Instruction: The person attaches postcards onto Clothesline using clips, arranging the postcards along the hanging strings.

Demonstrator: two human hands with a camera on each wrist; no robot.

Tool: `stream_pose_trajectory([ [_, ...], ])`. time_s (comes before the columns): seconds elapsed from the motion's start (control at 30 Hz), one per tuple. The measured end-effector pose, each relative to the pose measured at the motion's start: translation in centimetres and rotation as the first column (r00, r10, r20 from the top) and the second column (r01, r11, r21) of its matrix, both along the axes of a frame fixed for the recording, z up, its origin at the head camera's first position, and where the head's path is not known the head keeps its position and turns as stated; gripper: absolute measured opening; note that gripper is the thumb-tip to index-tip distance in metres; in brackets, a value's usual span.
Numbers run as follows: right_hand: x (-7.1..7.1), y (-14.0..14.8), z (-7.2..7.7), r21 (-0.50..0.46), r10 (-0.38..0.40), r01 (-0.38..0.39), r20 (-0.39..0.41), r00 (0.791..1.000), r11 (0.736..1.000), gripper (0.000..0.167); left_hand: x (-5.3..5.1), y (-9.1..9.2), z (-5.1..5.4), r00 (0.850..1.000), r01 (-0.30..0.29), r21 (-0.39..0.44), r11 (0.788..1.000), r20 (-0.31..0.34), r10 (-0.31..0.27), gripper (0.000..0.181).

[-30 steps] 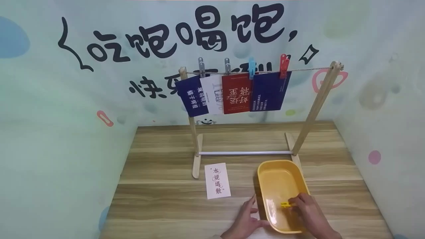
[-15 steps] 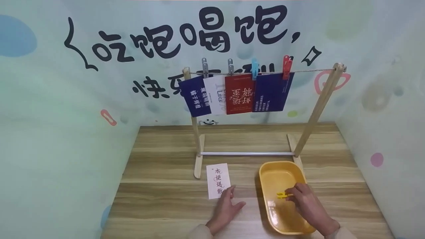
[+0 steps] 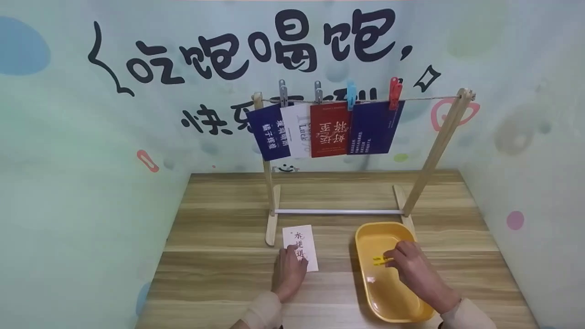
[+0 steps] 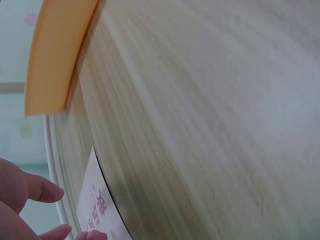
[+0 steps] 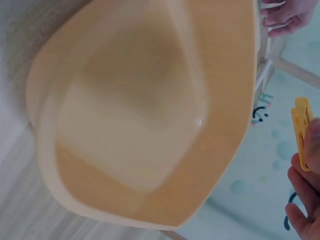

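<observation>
A small white card (image 3: 299,234) with Chinese writing lies on the table in the head view. My left hand (image 3: 291,269) is over its near left part and hides some of the writing. In the left wrist view its fingers (image 4: 46,189) are spread around the card, not pinching it; contact is hard to tell. My right hand (image 3: 416,269) pinches a yellow clothespin (image 3: 379,261) above the yellow plastic tray (image 3: 386,235). In the right wrist view the clothespin (image 5: 301,127) sits between thumb and fingers, and no objects show inside the tray.
Behind stands a wooden rack (image 3: 436,153) with a string (image 3: 429,98) across its top. Two blue cards, a white card and a red card (image 3: 327,130) hang there from grey, light blue and red clothespins (image 3: 395,93). A white rod (image 3: 338,212) joins the rack's feet.
My left hand has left the tray's edge and moved left onto the area of the card. The right hand, with the yellow clothespin, has shifted up and slightly left over the tray.
</observation>
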State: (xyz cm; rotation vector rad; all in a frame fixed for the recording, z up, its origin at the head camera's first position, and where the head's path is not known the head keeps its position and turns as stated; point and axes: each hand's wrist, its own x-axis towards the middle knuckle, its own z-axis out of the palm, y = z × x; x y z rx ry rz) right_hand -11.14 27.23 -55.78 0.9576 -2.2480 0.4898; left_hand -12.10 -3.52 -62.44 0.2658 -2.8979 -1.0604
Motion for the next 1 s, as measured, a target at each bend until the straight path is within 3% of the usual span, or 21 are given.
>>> stream_pose_trajectory([
  [0.17,-1.0,-0.7,1.0,0.023,0.036,-0.035,-0.038,0.999,0.999,0.036,-1.2,-0.6,0.1,0.996,-0.079,-0.058,0.995,0.047,0.082,0.037],
  [0.33,-1.8,-1.4,1.7,0.037,0.058,-0.056,-0.058,0.997,0.998,0.030,-2.2,-0.6,0.4,0.990,-0.109,-0.082,0.991,0.078,0.115,0.038],
  [0.57,-2.5,-2.7,1.9,0.041,0.048,-0.046,-0.072,0.996,0.998,0.031,-3.4,-0.3,0.3,0.972,-0.174,-0.141,0.975,0.137,0.193,0.050],
  [0.77,-2.5,-3.7,1.7,0.036,0.075,-0.074,-0.041,0.996,0.997,0.033,-3.9,0.3,0.2,0.966,-0.176,-0.158,0.972,0.161,0.201,0.070],
  [1.0,-2.5,-4.0,1.4,0.053,0.069,-0.068,-0.022,0.997,0.996,0.032,-4.2,0.8,0.0,0.969,-0.144,-0.192,0.971,0.170,0.178,0.075],
])
